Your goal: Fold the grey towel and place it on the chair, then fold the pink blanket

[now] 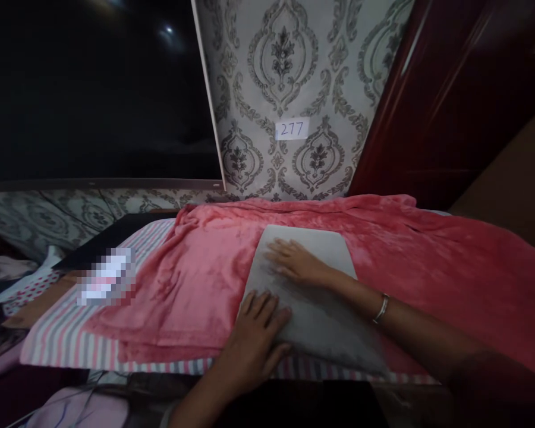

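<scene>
Both hands press flat, fingers spread, gripping nothing: left hand (256,333) on the near left corner of a folded grey cloth (310,303), right hand (296,261) on its middle. That cloth lies on a pink fleece blanket (196,267) over a striped sheet (66,339).

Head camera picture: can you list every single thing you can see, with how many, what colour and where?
grey folded cloth: one, pale grey, on the pink blanket, under both hands
pink blanket: one, pink, spread over the striped sheet
striped sheet: one, pink, white and grey stripes, under the blanket
paper label: one, white, reads 277, on the wallpaper
patterned wallpaper: grey, behind the blanket
wooden door: one, dark red, right
bracelet: one, silver, right wrist
left hand: flat on the cloth's near edge
right hand: flat on the cloth's middle
</scene>
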The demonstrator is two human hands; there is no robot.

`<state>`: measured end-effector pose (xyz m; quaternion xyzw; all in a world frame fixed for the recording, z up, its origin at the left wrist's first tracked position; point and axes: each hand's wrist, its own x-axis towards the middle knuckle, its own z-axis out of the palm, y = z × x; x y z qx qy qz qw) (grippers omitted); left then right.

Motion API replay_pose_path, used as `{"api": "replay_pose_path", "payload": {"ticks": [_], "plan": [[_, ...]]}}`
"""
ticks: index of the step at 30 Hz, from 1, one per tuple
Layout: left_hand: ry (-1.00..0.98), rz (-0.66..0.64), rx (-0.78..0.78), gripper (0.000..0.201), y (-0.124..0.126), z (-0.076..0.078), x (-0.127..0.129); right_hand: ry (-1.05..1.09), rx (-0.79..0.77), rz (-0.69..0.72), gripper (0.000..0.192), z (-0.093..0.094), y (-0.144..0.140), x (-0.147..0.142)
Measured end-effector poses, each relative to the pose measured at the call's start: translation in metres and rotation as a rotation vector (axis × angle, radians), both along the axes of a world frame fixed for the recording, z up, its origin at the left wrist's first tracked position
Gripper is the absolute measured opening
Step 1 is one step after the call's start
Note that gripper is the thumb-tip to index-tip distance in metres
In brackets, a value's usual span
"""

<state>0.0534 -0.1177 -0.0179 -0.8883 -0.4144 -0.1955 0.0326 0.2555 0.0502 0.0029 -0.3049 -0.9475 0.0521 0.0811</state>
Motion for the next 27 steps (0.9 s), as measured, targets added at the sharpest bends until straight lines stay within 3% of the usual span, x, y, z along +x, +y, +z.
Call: {"api": "replay_pose_path", "payload": {"ticks": [3,8,12,16,22,27], "plan": [[0.026,0.045,0.051,0.066,-0.005,-0.023,-0.006,-0.06,-0.068,0.161,0.056,-0.007,-0.007,-0.032],[0.032,0.054,0.103,0.073,-0.007,-0.042,-0.005,-0.077,-0.082,-0.005,0.058,-0.013,0.044,-0.034],[0.054,0.011,0.129,0.078,-0.003,-0.047,-0.009,-0.092,-0.098,-0.122,0.057,-0.014,0.092,-0.03],[0.024,0.014,0.135,0.076,0.0,-0.053,-0.011,-0.083,-0.112,-0.231,0.056,-0.02,0.119,-0.033],[-0.026,0.03,0.146,0.075,0.001,-0.056,-0.009,-0.076,-0.131,-0.345,0.058,-0.026,0.13,-0.036],[-0.046,0.036,0.115,0.067,-0.002,-0.047,-0.006,-0.08,-0.112,-0.386,0.06,-0.017,0.124,-0.038]]}}
